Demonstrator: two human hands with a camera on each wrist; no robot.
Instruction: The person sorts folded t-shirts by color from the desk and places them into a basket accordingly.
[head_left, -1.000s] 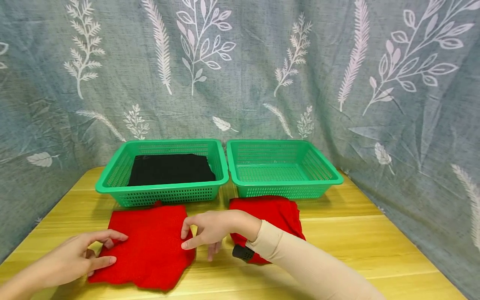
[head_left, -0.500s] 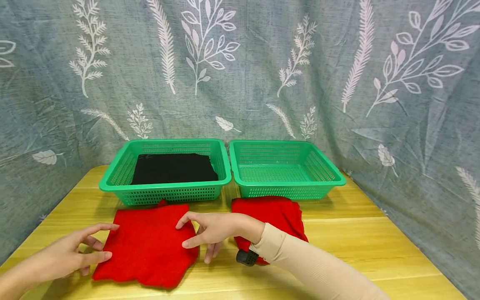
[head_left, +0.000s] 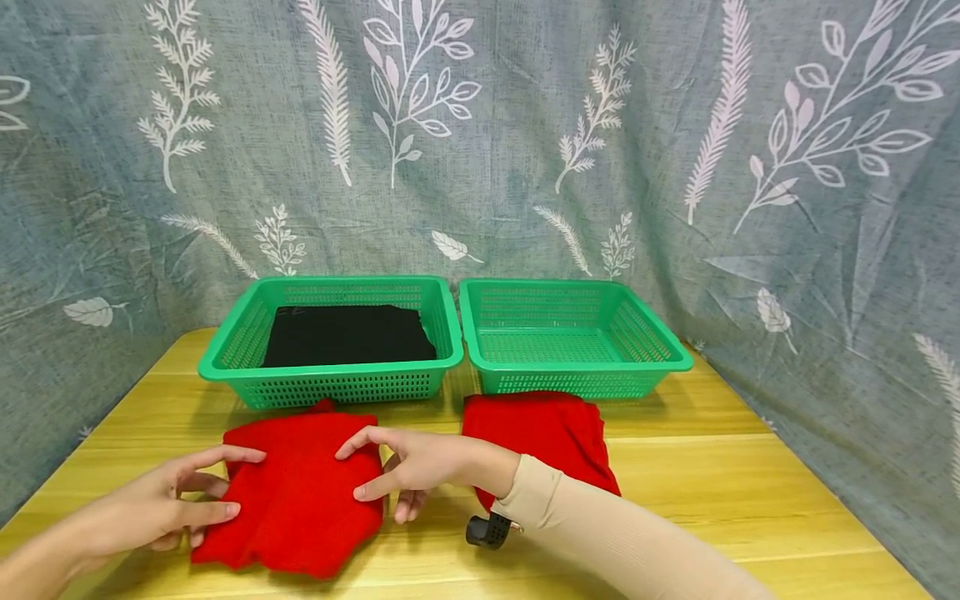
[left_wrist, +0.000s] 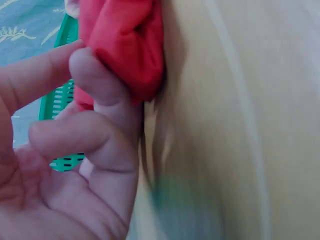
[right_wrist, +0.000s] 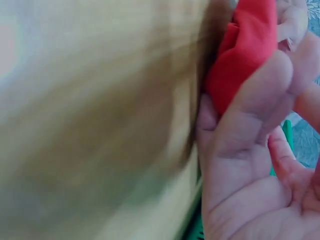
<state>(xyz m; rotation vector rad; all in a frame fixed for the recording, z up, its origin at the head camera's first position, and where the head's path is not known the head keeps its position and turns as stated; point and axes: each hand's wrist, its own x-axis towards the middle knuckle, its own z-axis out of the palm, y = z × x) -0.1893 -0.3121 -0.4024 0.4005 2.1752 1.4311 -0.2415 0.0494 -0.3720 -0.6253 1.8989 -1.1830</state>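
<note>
A folded red garment (head_left: 300, 500) lies on the table in front of the left basket, its lower edge uneven. My left hand (head_left: 168, 504) touches its left side, with the index finger and thumb over the top and the other fingers bent at the edge. On the opposite side, my right hand (head_left: 416, 467) touches the right edge, its fingers spread and loosely bent. Both wrist views show fingertips against the red fabric (left_wrist: 132, 50); its bunched end (right_wrist: 242, 60) sits just past the right fingers. Some fingertips are hidden by the fabric.
A second folded red garment (head_left: 543, 429) lies under the right forearm. A green basket (head_left: 341, 368) at the back left holds folded black cloth (head_left: 348, 335). Beside it stands another green basket (head_left: 573, 367). A patterned curtain (head_left: 510, 167) hangs behind the table (head_left: 712, 483).
Both hands have moved inward at the garment's sides, the right one leftward and the left one, after drawing back a little, rightward. The garment has become slightly narrower, with its left side rumpled.
</note>
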